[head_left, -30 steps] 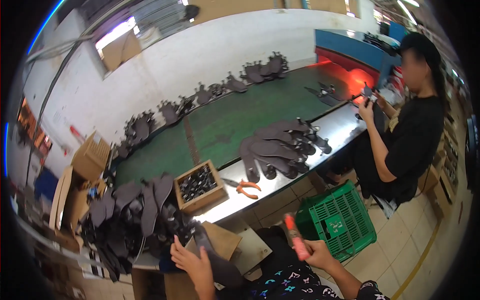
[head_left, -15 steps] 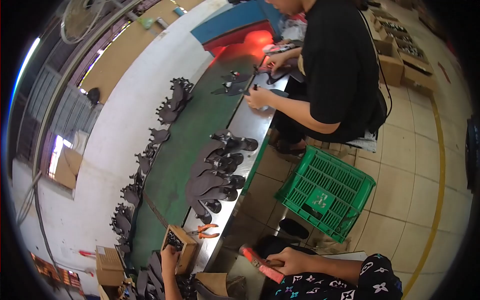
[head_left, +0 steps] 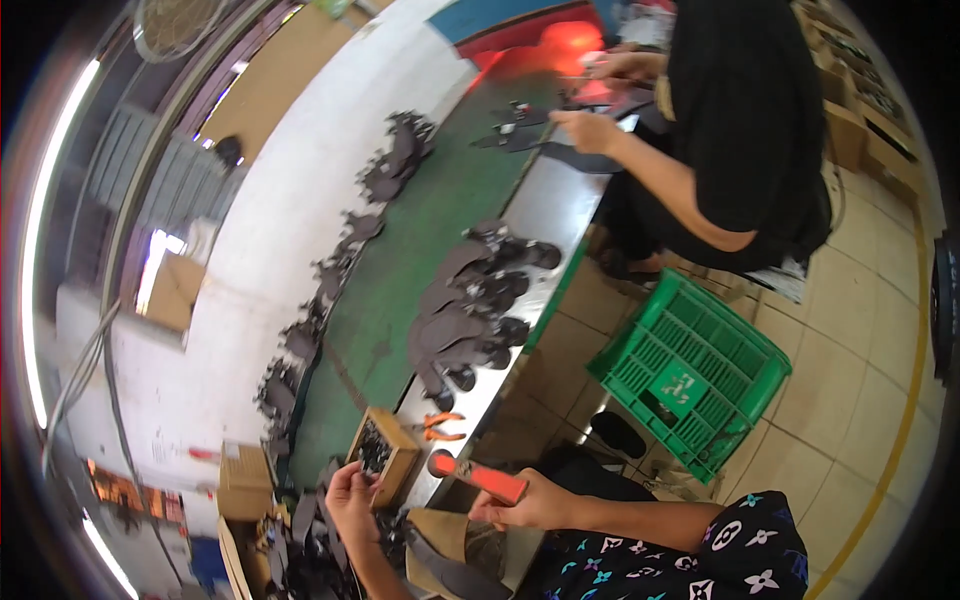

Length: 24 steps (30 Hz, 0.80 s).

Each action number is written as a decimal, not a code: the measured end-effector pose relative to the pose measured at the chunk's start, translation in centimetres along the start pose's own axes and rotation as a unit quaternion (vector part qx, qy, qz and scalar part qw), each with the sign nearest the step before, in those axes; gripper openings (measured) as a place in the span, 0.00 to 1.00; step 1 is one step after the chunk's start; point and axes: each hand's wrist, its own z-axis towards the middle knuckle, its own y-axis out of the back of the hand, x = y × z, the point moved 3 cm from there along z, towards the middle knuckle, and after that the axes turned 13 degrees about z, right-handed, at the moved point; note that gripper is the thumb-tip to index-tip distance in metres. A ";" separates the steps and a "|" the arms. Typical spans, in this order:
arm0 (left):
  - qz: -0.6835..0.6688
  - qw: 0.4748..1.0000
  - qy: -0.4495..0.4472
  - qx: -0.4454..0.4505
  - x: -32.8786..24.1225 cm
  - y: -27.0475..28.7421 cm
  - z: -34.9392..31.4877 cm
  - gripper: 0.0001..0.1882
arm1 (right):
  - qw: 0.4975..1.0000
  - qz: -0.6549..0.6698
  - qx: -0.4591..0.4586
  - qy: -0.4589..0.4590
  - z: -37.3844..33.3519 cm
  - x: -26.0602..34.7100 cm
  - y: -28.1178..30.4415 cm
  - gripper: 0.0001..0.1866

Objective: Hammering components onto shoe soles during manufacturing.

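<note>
My right hand (head_left: pixel 540 500) is closed around a hammer (head_left: pixel 485 478) with a red-orange head, held near the bench's front edge. My left hand (head_left: pixel 352 500) is raised beside a wooden box (head_left: pixel 402 462) filled with small dark parts (head_left: pixel 374 446). Its thumb and fingers are pinched together; what they hold, if anything, is too small to name. Between my hands a dark grey, sole-shaped piece (head_left: pixel 455 568) lies over a tan sheet (head_left: pixel 440 532). More dark pieces (head_left: pixel 312 530) are heaped left of my left forearm.
Orange-handled pliers (head_left: pixel 442 427) lie beyond the box. Dark grey shoe pieces (head_left: pixel 465 320) cover the metal ledge, and others line the green belt (head_left: pixel 400 270). A co-worker in black (head_left: pixel 745 130) handles pieces at far right. A green crate (head_left: pixel 690 375) stands on the floor.
My left hand has come out of the wooden box toward me. The hammer has moved left, toward my left hand, and its head has turned. The whole view has shifted slightly.
</note>
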 end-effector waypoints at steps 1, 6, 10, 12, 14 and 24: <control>-0.028 0.999 -0.027 -0.029 -2.6 -1.4 -2.6 0.10 | 1.000 0.004 0.012 0.008 0.7 0.8 -1.8 0.16; 0.256 0.884 -0.355 -0.165 -9.7 -3.9 -12.0 0.12 | 0.999 -0.018 0.045 -0.006 2.3 1.7 -8.2 0.20; 0.122 0.905 -0.335 -0.232 -8.7 -2.5 -15.0 0.16 | 0.991 -0.004 0.090 -0.102 1.7 2.1 -11.7 0.11; 0.097 0.918 -0.301 -0.239 -7.7 -1.4 -16.0 0.20 | 0.987 -0.029 0.079 -0.137 1.3 1.7 -12.4 0.11; 0.007 0.927 -0.286 -0.243 -7.5 -0.7 -16.4 0.23 | 0.985 -0.084 0.081 -0.123 1.0 1.1 -13.1 0.13; -0.048 0.926 -0.176 -0.330 -4.3 3.1 -20.5 0.22 | 0.985 -0.104 0.083 -0.107 1.6 -1.8 -15.6 0.10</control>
